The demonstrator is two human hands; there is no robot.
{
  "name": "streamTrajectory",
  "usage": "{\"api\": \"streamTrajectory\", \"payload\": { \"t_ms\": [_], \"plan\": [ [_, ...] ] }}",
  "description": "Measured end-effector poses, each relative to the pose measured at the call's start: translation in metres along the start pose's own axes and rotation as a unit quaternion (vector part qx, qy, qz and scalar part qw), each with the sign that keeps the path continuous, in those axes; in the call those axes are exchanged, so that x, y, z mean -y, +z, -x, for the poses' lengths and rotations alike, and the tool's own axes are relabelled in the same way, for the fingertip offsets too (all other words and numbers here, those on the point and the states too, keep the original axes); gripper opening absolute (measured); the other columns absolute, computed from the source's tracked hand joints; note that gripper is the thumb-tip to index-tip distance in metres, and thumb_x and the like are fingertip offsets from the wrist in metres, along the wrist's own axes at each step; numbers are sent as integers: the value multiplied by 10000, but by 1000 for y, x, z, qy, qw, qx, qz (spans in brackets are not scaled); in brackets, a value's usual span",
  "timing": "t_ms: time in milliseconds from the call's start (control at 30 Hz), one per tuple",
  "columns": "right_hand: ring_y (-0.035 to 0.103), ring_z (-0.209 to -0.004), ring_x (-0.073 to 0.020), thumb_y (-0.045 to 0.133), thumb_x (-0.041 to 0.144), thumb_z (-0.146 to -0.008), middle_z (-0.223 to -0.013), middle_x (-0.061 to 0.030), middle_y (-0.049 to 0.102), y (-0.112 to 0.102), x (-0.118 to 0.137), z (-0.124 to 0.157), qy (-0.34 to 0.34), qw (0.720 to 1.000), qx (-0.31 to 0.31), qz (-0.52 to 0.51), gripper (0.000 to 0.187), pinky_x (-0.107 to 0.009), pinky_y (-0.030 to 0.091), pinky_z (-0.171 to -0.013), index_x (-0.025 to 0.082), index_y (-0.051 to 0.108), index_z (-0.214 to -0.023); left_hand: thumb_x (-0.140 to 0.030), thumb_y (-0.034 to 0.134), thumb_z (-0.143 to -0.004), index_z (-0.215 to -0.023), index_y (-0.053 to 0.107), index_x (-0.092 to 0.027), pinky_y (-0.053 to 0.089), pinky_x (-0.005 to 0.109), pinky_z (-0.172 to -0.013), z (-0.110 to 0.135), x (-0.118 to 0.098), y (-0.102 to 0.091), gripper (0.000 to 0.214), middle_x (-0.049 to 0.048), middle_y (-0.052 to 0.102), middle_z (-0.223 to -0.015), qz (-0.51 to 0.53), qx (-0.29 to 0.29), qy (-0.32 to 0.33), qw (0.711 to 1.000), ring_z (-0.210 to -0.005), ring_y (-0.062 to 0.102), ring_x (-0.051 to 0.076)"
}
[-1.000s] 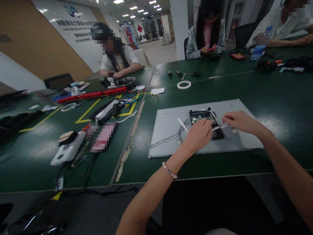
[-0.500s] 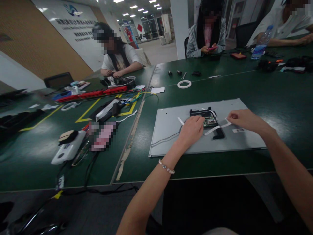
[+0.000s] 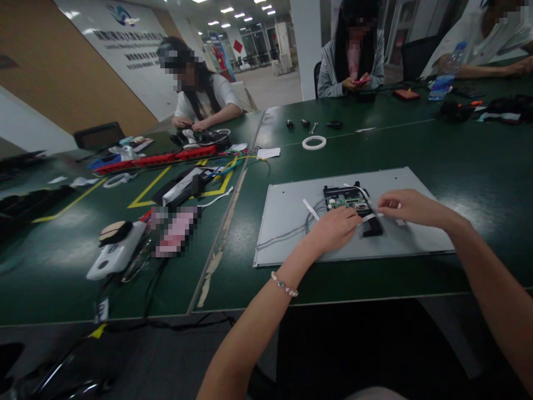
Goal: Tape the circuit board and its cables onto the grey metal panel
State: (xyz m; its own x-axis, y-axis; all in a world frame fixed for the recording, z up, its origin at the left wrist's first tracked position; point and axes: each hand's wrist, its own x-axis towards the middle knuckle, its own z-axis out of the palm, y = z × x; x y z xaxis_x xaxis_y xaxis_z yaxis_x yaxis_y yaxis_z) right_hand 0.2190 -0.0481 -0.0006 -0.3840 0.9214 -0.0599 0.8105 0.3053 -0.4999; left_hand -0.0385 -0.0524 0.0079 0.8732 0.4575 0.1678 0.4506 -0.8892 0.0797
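A grey flat panel lies on the green table in front of me. On it sits a black bracket holding a green circuit board. A short strip of white tape spans between my hands over the bracket. My right hand is closed in a pinch on its right end. Fingers together, my left hand has its fingertips at the left end and covers the bracket's near-left part. A grey cable runs left across the panel, near another white tape piece stuck beside the board.
Beyond the panel lie a roll of white tape and a small wrench. On the left are a pink phone-like item, a white device and a red power strip. Several people sit around the table; a bottle stands far right.
My left hand has moved right and nearer to me, down to the tape's left end, uncovering more of the board. My right hand has shifted slightly left with the tape.
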Motion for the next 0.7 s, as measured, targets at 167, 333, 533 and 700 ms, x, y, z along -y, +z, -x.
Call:
{"api": "streamTrajectory", "payload": {
  "t_ms": [167, 333, 533, 700],
  "plan": [
    [561, -714, -131, 433, 442, -886, -788, -12, 627, 3, -8, 0, 45, 998, 49, 4, 337, -245, 370, -665, 189, 655, -880, -140, 391, -928, -1067, 619, -170, 428, 315, -928, -1, 1, -1, 269, 67, 619, -1097, 7, 9, 2, 1000, -1031, 563, 176],
    [567, -732, -145, 424, 443, -886, -799, -27, 630, 2, -17, -4, 84, 995, 44, 25, 357, -250, 367, -658, 183, 668, -871, -138, 424, -909, -1012, 630, -161, 431, 308, -897, 0, 3, -3, 231, 64, 623, -1039, 6, -1, 5, 1000, -979, 558, 173],
    [568, -762, -170, 386, 492, -903, -832, -50, 637, 1, -29, -3, 114, 990, 7, 77, 428, -272, 371, -656, 179, 671, -842, -137, 419, -909, -952, 633, -164, 427, 306, -874, 2, 4, -9, 220, 65, 618, -1018, -5, -4, 13, 1000, -956, 552, 170],
    [578, -802, -203, 397, 453, -900, -926, -88, 644, -3, -35, 3, 175, 978, -74, 85, 396, -312, 414, -690, 178, 679, -935, -168, 413, -926, -993, 620, -172, 419, 331, -879, 4, 3, -12, 218, 71, 611, -1069, -43, -25, -13, 999, -995, 541, 190]
  ]
}}
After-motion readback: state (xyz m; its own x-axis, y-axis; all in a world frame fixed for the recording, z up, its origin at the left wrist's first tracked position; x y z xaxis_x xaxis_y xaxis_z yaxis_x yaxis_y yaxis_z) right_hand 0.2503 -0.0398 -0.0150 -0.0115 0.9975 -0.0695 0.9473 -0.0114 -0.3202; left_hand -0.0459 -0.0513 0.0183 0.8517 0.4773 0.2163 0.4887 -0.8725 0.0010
